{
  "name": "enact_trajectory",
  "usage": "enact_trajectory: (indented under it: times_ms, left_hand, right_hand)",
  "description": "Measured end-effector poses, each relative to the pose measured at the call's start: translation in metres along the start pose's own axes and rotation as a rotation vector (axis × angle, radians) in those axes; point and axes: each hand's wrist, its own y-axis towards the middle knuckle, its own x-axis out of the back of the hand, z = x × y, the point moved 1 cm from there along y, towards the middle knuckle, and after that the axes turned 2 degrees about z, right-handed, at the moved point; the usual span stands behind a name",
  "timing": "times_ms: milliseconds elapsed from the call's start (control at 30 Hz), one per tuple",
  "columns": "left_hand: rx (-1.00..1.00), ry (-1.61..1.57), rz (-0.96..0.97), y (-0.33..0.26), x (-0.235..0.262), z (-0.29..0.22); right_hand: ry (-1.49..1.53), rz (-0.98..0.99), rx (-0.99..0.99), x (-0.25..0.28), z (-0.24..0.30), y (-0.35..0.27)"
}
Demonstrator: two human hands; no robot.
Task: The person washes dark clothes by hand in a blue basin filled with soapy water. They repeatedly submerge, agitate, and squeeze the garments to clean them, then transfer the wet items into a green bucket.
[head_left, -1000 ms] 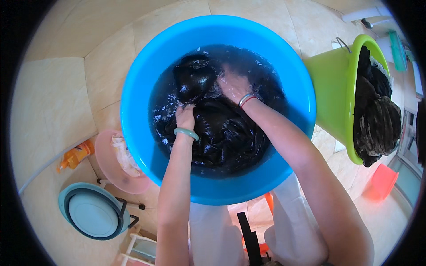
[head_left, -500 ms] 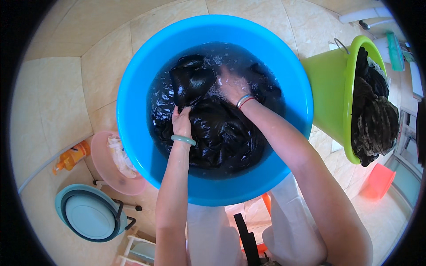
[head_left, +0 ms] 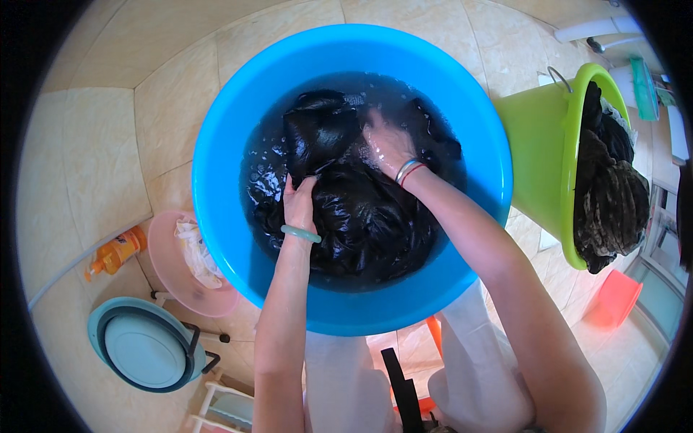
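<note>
A wide blue tub (head_left: 476, 144) holds dark, murky water with soaked black cloth (head_left: 368, 216) bunched in it. My left hand (head_left: 299, 202), below a pale green bangle, is closed on a fold of this cloth, the thumb on top and the fingers tucked under. One part of the fabric (head_left: 323, 133) rises wet and shiny above the surface, just beyond that hand. To the right of it, my right hand (head_left: 390, 148), with a silver bangle and a red cord at the wrist, dips into the water against the cloth. Its fingertips are submerged and blurred, so their grip is hidden.
At the right, a tilted green bucket (head_left: 538, 137) holds dark clothes (head_left: 610, 187), with a red-orange basin (head_left: 613, 297) below it. Left of the tub are a pink basin (head_left: 166, 260) with white cloth, an orange bottle (head_left: 119, 252) and a folded teal basin (head_left: 144, 351).
The right hand has shifted slightly right and stays in the water. The left hand keeps its hold, and the raised cloth beyond it has moved slightly right and spread.
</note>
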Motion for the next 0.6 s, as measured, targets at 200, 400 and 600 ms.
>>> enact_trajectory:
  times_ms: [200,400,600]
  left_hand:
    - [-0.306,-0.1,0.109,-0.05,-0.009,-0.007]
    - [-0.077,-0.517,0.53,-0.077,-0.025,-0.019]
    - [0.181,-0.476,0.538,-0.075,-0.026,0.028]
  right_hand:
    - [0.396,-0.294,0.231,0.036,0.013,-0.04]
    - [0.412,-0.213,0.733,0.075,0.085,-0.127]
    - [0.371,0.046,0.917,0.063,0.108,-0.175]
